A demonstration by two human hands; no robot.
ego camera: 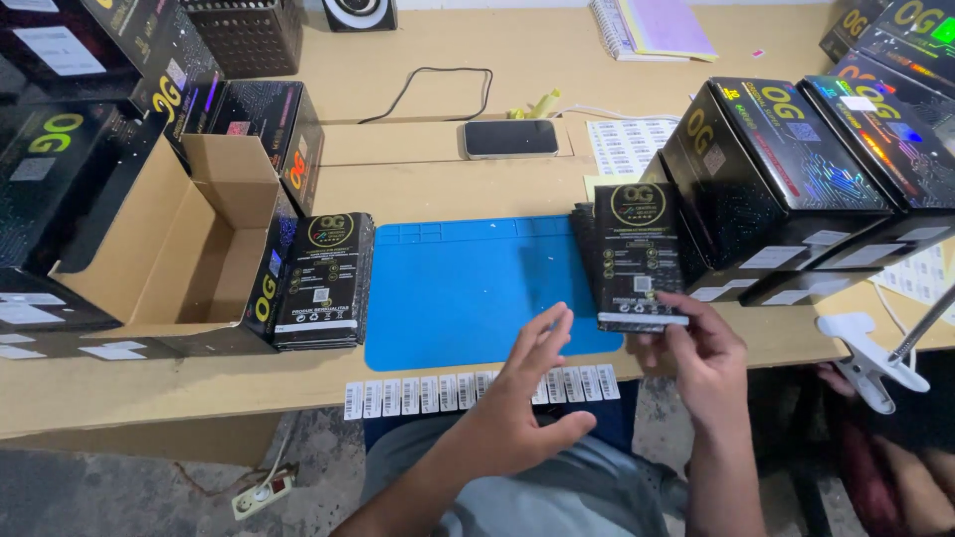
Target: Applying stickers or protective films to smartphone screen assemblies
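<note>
Single head-worn view, looking steeply down and forward from above the seated person's lap, at close range to the wooden desk (477,378). The blue work mat (458,288) sits centred; the desk's far edge closes the top.

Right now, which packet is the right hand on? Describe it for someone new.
Start at the blue mat. At its right edge a stack of flat black packets leans on the big black boxes. It is the front packet, its bottom edge under the right hand.
</note>
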